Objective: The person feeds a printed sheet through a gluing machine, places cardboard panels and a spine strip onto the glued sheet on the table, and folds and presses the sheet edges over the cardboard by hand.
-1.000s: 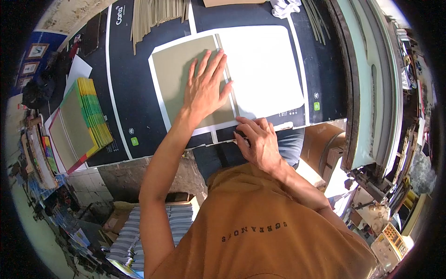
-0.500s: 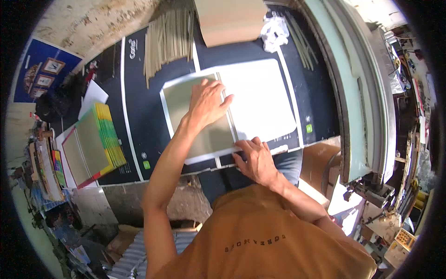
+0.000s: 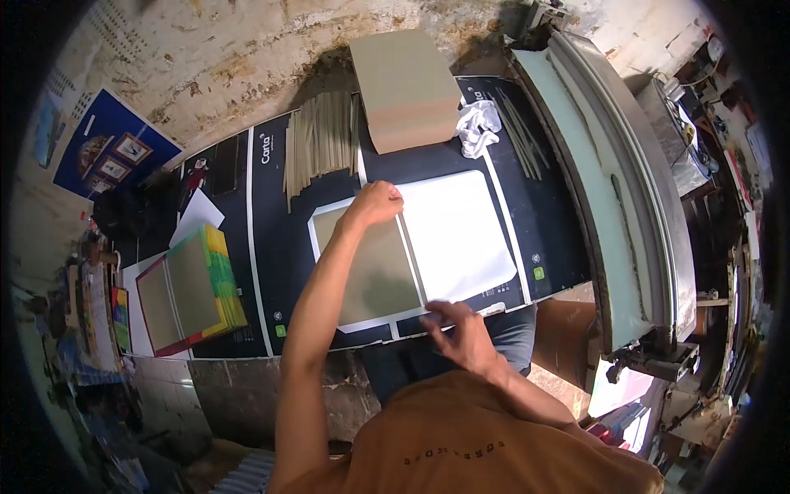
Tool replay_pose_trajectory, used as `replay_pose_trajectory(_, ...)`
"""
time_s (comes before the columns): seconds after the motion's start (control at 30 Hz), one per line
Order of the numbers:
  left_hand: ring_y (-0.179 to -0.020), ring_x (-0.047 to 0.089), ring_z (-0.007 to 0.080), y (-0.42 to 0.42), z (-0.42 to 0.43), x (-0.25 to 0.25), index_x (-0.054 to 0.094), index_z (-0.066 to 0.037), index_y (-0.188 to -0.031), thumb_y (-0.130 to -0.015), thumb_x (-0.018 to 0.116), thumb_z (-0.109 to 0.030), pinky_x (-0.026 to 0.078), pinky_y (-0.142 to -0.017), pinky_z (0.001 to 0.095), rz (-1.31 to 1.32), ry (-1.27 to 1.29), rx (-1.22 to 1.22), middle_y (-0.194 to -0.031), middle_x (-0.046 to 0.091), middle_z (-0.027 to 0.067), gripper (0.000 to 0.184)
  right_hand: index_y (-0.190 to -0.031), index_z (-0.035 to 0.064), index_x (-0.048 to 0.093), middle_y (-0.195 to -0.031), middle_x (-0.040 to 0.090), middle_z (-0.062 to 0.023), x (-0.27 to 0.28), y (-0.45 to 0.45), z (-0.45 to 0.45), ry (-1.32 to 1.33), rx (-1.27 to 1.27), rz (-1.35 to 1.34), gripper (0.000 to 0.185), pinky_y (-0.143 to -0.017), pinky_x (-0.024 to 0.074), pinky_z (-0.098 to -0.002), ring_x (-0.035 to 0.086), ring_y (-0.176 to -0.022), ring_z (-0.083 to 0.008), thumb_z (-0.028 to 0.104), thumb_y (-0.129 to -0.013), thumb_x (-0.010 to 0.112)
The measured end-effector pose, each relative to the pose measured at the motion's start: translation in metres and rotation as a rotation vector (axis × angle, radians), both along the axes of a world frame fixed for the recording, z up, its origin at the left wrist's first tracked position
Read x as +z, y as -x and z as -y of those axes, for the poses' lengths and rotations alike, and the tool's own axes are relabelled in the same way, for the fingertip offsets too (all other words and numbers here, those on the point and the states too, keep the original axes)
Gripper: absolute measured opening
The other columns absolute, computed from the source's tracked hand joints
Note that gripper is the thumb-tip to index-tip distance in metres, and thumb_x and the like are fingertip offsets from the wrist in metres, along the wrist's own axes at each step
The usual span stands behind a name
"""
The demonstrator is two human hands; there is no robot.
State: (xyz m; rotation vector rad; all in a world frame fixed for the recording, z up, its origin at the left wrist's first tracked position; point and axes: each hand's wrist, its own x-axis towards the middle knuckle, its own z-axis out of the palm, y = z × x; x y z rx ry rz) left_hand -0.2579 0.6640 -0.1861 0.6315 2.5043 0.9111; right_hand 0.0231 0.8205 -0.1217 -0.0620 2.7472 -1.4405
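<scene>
A white sheet (image 3: 461,235) with clipped corners lies flat on the dark table. A grey-brown board (image 3: 374,276) covers its left part, and a narrow grey strip (image 3: 412,263) runs alongside the board's right edge. My left hand (image 3: 377,202) is closed at the strip's far end, near the sheet's top edge. What its curled fingers grip, if anything, is hidden. By the near edge, close to the strip's lower end, my right hand (image 3: 465,336) has its fingers apart and holds nothing visible.
Behind the sheet are loose grey strips (image 3: 322,140), a tall stack of boards (image 3: 411,90) and a crumpled white cloth (image 3: 478,128). Colourful covers (image 3: 193,284) are piled at left. A long metal-and-green machine (image 3: 613,198) borders the right side.
My left hand has moved from flat on the board to the strip's far end and closed. My right hand has drawn slightly off the near edge. The view has tilted upward.
</scene>
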Motion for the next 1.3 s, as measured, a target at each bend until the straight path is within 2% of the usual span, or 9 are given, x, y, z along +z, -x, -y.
replay_pose_trajectory(0.13,-0.076,0.072,0.0281,-0.008,-0.010,0.036,0.072,-0.006,-0.093,-0.081,0.072,-0.021,0.054,-0.067,0.0407,-0.355,-0.495,0.308,-0.073,0.071,0.0170,0.019,-0.105,-0.0002,0.072,-0.095,0.072,-0.0175,0.028,-0.033,-0.013,0.186,-0.051,0.003,0.021,-0.077,0.0543,-0.0386,0.068,-0.086,-0.0324,0.011,-0.087,0.073)
replay_pose_trajectory(0.27,-0.096,0.071,0.0288,0.062,-0.024,0.098,0.072,-0.005,-0.102,-0.083,0.078,-0.033,0.039,-0.107,0.0466,-1.307,-0.195,0.348,-0.106,0.074,0.0118,0.035,-0.101,0.0004,0.074,-0.088,0.072,-0.0141,0.032,-0.035,-0.034,0.149,-0.201,-0.081,0.015,-0.071,0.0504,-0.0325,0.063,-0.074,-0.0227,0.007,-0.087,0.073)
replay_pose_trajectory(0.47,-0.091,0.071,0.0247,0.101,-0.008,0.101,0.075,-0.006,-0.100,-0.084,0.076,-0.041,0.036,-0.112,0.0462,-1.203,0.010,-0.051,-0.109,0.075,0.0060,0.038,-0.100,-0.0031,0.072,-0.089,0.071,-0.0132,0.049,-0.004,-0.064,0.105,-0.277,-0.277,0.013,-0.072,0.0471,-0.0302,0.062,-0.079,-0.0180,0.004,-0.089,0.068)
replay_pose_trajectory(0.6,-0.091,0.071,0.0194,0.027,-0.004,0.171,0.079,-0.012,-0.093,-0.085,0.077,-0.023,0.046,-0.096,0.0390,-1.442,-0.284,-0.112,-0.092,0.076,0.0035,0.013,-0.129,0.0000,0.062,-0.112,0.067,-0.0127,0.067,0.049,-0.098,-0.129,-0.350,-0.626,0.049,-0.078,0.0453,-0.0309,0.061,-0.093,-0.0191,0.010,-0.084,0.078)
replay_pose_trajectory(0.73,-0.083,0.068,0.0206,-0.098,0.000,0.240,0.078,-0.007,-0.082,-0.081,0.081,-0.013,0.045,-0.086,0.0335,-1.184,-0.364,-0.237,-0.082,0.074,0.0046,0.007,-0.138,0.0018,0.054,-0.124,0.064,-0.0145,0.086,0.086,-0.117,-0.137,-0.345,-0.739,0.076,-0.090,0.0479,-0.0339,0.063,-0.100,-0.0215,0.020,-0.074,0.090)
replay_pose_trajectory(0.9,-0.101,0.064,0.0317,-0.112,0.002,0.164,0.064,-0.003,-0.126,-0.093,0.069,-0.042,0.044,-0.095,0.0426,-0.723,-0.765,0.120,-0.120,0.069,0.0158,0.051,-0.116,-0.0040,0.063,-0.089,0.073,-0.0082,0.052,0.092,-0.134,0.250,-0.366,-0.261,0.050,-0.068,0.0534,-0.0271,0.066,-0.075,-0.0120,0.025,-0.083,0.085)
replay_pose_trajectory(1.0,-0.136,0.045,0.0376,-0.113,0.013,0.038,0.043,-0.003,-0.148,-0.092,0.064,-0.055,0.038,-0.109,0.0522,-0.757,-0.234,0.085,-0.148,0.048,0.0188,0.079,-0.117,-0.0048,0.060,-0.084,0.072,-0.0100,0.035,0.090,-0.136,0.261,-0.618,-0.124,0.047,-0.060,0.0520,-0.0263,0.065,-0.070,-0.0112,0.026,-0.088,0.080)
replay_pose_trajectory(1.1,-0.147,0.029,0.0373,-0.145,0.018,-0.015,0.041,-0.003,-0.150,-0.087,0.061,-0.067,0.028,-0.116,0.0602,-0.618,0.114,-0.113,-0.158,0.037,0.0151,0.093,-0.124,-0.0054,0.053,-0.086,0.072,-0.0146,-0.004,0.087,-0.156,0.291,-0.690,-0.090,0.052,-0.058,0.0515,-0.0266,0.066,-0.072,-0.0125,0.026,-0.091,0.078)
replay_pose_trajectory(1.3,-0.151,0.021,0.0334,-0.151,0.021,-0.044,0.042,-0.003,-0.149,-0.085,0.060,-0.068,0.015,-0.122,0.0591,-0.605,0.157,-0.131,-0.162,0.031,0.0093,0.093,-0.128,-0.0052,0.051,-0.087,0.072,-0.0142,-0.028,0.082,-0.152,0.280,-0.687,-0.009,0.056,-0.062,0.0520,-0.0274,0.066,-0.074,-0.0130,0.027,-0.091,0.078)
